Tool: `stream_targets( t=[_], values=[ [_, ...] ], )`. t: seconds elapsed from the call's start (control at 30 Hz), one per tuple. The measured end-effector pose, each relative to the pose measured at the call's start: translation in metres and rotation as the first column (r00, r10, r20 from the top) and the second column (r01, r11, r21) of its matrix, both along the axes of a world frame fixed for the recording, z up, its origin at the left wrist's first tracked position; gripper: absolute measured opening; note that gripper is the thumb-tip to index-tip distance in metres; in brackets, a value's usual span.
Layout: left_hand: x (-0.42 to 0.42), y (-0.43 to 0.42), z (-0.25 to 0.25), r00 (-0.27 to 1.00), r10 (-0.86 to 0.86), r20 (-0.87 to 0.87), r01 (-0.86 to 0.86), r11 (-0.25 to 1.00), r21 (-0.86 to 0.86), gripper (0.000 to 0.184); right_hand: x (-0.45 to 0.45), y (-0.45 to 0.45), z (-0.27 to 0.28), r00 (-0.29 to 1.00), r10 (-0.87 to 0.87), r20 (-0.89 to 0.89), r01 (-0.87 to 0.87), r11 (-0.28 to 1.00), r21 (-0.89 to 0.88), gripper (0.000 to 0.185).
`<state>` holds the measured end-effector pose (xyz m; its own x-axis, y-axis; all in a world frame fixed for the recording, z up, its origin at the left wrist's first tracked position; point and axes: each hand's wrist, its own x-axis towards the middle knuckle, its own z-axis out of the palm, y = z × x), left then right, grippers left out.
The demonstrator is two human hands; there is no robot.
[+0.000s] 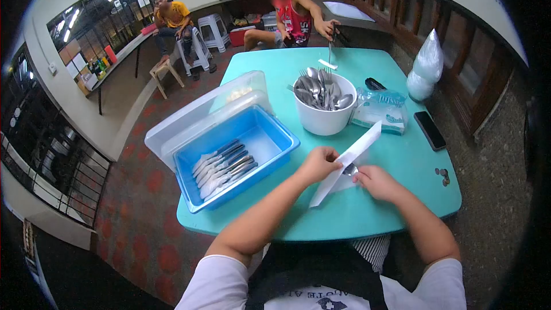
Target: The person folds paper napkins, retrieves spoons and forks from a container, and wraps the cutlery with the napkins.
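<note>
Between the thumb and fingers of my left hand point(317, 165) is a white paper napkin point(361, 142), held slanted over the table. My right hand point(380, 183) grips a piece of metal cutlery point(350, 170) against the napkin; the paper and fingers hide much of it, so I cannot tell its exact kind. Beyond my hands stands a white tub point(324, 121) full of loose spoons and forks point(324, 89). Left of my left hand, a blue bin point(270, 132) with a clear lid point(195, 112) tipped back holds several napkin-wrapped cutlery sets point(221, 166) in a row.
A tissue pack point(381, 112), dark object point(375, 84), phone point(430, 130), coins point(442, 175) and plastic-wrapped bundle point(425, 66) are on the turquoise table point(287, 215). Across it, a person in red point(299, 17) handles cutlery. Another in yellow point(174, 14) sits farther back.
</note>
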<state>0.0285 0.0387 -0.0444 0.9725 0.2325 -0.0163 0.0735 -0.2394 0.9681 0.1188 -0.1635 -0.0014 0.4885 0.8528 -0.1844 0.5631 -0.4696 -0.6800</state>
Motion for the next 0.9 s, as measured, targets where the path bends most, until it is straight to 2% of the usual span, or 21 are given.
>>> stream_targets(
  t=[0.13,0.27,0.37,0.47,0.57,0.6,0.63,0.67,0.77,0.8,0.87,0.9],
  values=[
    [-0.017,0.006,0.032,0.995,0.08,0.054,-0.084,0.993,0.077,0.013,-0.003,0.012,0.002,0.997,0.013,-0.081,-0.003,0.992,0.129,0.026],
    [-0.031,0.011,0.061,0.973,0.188,0.134,-0.193,0.981,0.024,0.019,0.0,0.031,0.009,0.988,0.097,-0.116,-0.061,0.958,0.28,0.025],
    [-0.034,0.018,0.064,0.949,0.254,0.188,-0.26,0.966,0.006,0.019,0.005,0.044,0.018,0.966,0.156,-0.206,-0.091,0.952,0.293,0.025],
    [-0.041,0.017,0.073,0.942,0.278,0.186,-0.281,0.96,-0.013,0.019,0.002,0.048,0.034,0.908,0.153,-0.39,-0.067,0.972,0.225,0.026],
    [-0.043,0.015,0.074,0.942,0.289,0.169,-0.289,0.957,-0.02,0.017,-0.002,0.047,0.043,0.903,0.139,-0.406,-0.071,0.982,0.177,0.023],
    [-0.042,0.015,0.072,0.948,0.277,0.155,-0.28,0.96,-0.002,0.017,-0.004,0.043,0.05,0.994,0.109,-0.033,-0.098,0.968,0.232,0.022],
    [-0.042,0.015,0.068,0.954,0.265,0.143,-0.269,0.963,0.014,0.016,-0.008,0.035,0.057,0.938,0.042,0.344,-0.142,0.952,0.271,0.021],
    [-0.041,0.014,0.065,0.958,0.254,0.133,-0.259,0.965,0.028,0.016,-0.011,0.027,0.067,0.742,-0.048,0.669,-0.197,0.938,0.286,0.02],
    [-0.046,0.004,0.078,0.984,0.177,-0.027,-0.174,0.982,0.079,0.018,-0.031,0.021,0.115,0.841,-0.115,0.528,-0.268,0.759,0.594,0.021],
    [-0.047,-0.002,0.075,0.989,0.146,0.013,-0.145,0.989,-0.024,0.015,-0.031,0.027,0.117,0.835,-0.046,0.548,-0.342,0.737,0.583,0.023],
    [-0.051,-0.008,0.079,0.999,0.044,-0.017,-0.045,0.999,-0.031,0.016,-0.026,0.038,0.115,0.807,0.085,0.584,-0.476,0.679,0.558,0.03],
    [-0.052,-0.012,0.08,1.0,-0.004,-0.029,0.003,0.999,-0.035,0.017,-0.02,0.038,0.111,0.81,0.213,0.547,-0.484,0.768,0.418,0.032]
  ],
)
